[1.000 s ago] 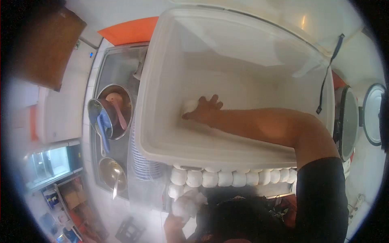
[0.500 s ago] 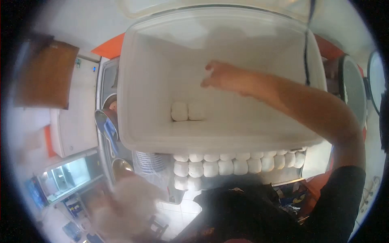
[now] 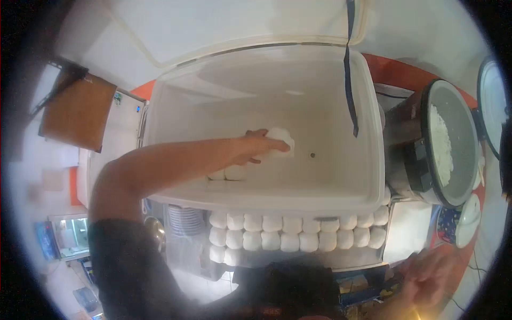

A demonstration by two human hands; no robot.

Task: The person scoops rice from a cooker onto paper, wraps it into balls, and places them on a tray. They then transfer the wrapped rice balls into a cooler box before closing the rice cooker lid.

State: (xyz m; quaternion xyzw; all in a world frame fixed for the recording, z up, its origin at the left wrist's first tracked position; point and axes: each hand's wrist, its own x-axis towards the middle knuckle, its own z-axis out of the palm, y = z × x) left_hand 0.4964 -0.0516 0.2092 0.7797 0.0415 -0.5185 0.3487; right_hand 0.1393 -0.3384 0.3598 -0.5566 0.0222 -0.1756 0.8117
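Note:
My left hand (image 3: 258, 145) reaches into a big white cooler box (image 3: 261, 204), its fingers closed around a white rounded bundle (image 3: 279, 140). That bundle is above the cooler's floor, left of the drain hole (image 3: 312, 155). Below my forearm, two similar bundles (image 3: 234, 172) sit side by side in the cooler's near left corner, partly covered by the arm. Low on the right, outside the cooler, my right hand (image 3: 426, 277) is smeared by motion, so its fingers cannot be made out. Several more white bundles (image 3: 271, 224) stand in rows on a metal surface before the cooler.
The cooler's lid (image 3: 229, 24) is raised at the back, with a dark strap (image 3: 349, 80) hanging down. To the right stands an open rice cooker (image 3: 410, 144) with white rice (image 3: 441, 149) inside. A plate stack (image 3: 185, 220) is left of the rows; a white board (image 3: 408, 229) lies right.
My right hand has left the cooler and swung to the lower right. My left hand has come from the lower left into the cooler with a bundle. The view has shifted.

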